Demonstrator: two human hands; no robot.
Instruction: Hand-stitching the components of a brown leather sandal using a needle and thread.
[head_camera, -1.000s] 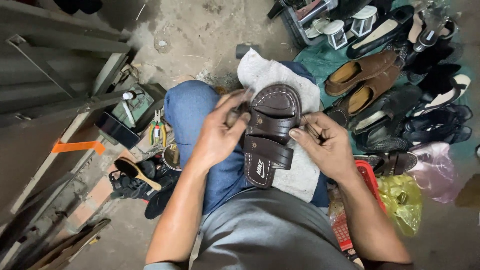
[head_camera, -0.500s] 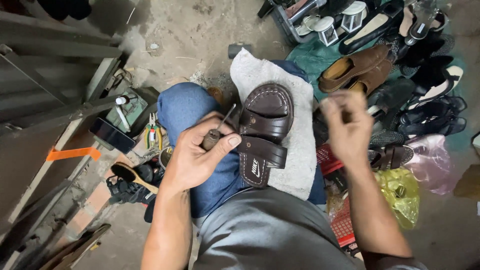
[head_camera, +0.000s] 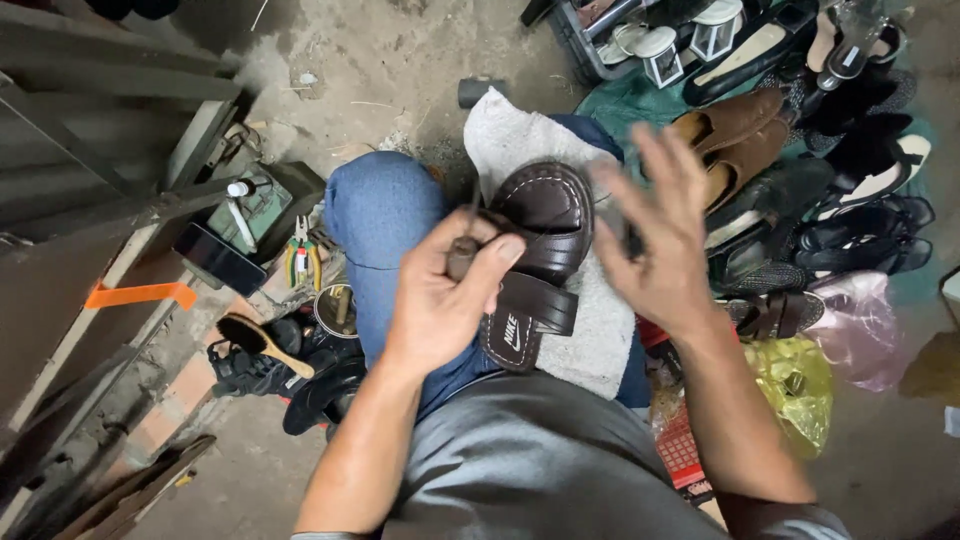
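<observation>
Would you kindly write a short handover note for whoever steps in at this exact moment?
Left hand: closed in a grip on a small awl-like tool, at the brown sandal.
Right hand: open, raised above the sandal, holding nothing that shows; it is motion-blurred.
The sandal lies sole down on a white cloth over the lap.
Done: sandal positioned, tool in hand.
Left: the work on the sandal's upper; no finished result is visible.

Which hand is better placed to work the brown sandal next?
Left, probably. The left hand already grips a small awl-like tool right against the brown sandal on the lap. The right hand is open, raised beside the sandal, holding nothing visible.
</observation>
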